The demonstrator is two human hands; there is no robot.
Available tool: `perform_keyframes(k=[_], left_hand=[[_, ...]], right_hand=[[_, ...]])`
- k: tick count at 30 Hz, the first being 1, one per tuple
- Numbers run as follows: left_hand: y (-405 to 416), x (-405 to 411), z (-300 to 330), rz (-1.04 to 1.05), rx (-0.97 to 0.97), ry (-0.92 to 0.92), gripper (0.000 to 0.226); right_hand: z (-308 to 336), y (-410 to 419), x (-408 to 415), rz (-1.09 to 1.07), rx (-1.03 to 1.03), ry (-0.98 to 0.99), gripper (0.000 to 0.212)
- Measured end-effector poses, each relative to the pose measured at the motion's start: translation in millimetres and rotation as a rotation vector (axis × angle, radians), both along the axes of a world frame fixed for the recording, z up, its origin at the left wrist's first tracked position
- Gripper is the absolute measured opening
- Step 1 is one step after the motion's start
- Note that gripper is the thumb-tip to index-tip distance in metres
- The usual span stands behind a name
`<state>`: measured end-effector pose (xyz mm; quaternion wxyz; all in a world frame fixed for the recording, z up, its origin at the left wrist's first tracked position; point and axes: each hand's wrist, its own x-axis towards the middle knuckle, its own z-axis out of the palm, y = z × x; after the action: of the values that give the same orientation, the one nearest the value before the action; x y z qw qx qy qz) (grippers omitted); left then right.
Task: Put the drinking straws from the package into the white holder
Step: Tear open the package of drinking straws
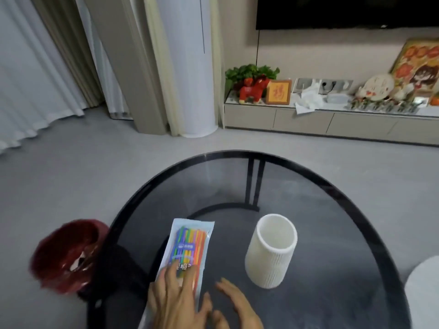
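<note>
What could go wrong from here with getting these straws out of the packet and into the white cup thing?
1. The straw package looks unopened, with only the left hand lying flat on its near end; on the smooth glass table it may slide as you tear it, scattering straws.
2. The white holder stands tall and unsupported right of the package; the right hand beside it could knock it over.

We see a round dark glass table with a black rim. On it lies a flat clear package of colored drinking straws, and just to its right stands an upright white ribbed holder, apart from it.
</note>
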<state>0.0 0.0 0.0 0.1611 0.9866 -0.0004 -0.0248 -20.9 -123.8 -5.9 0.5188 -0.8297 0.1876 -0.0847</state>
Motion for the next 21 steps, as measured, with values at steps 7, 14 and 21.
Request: perform_keyframes(k=[7,14,21], left_hand=[[20.4,-6.9,-56.3,-0.032,0.103,-0.165,0.068],[36.1,-19.4,-67.6,-0.013,0.274,-0.182,0.088],[64.3,-40.3,-57.6,-0.116,0.229,-0.025,0.101]], right_hand=[[-83.4,-24.3,-39.2,0.138,0.156,-0.084,0.052],[-86.2,-25.7,-46.9,0.22,-0.068,-0.078,0.041],[-66.2,-9.5,-77.6,0.173,-0.313,0.127,0.057]])
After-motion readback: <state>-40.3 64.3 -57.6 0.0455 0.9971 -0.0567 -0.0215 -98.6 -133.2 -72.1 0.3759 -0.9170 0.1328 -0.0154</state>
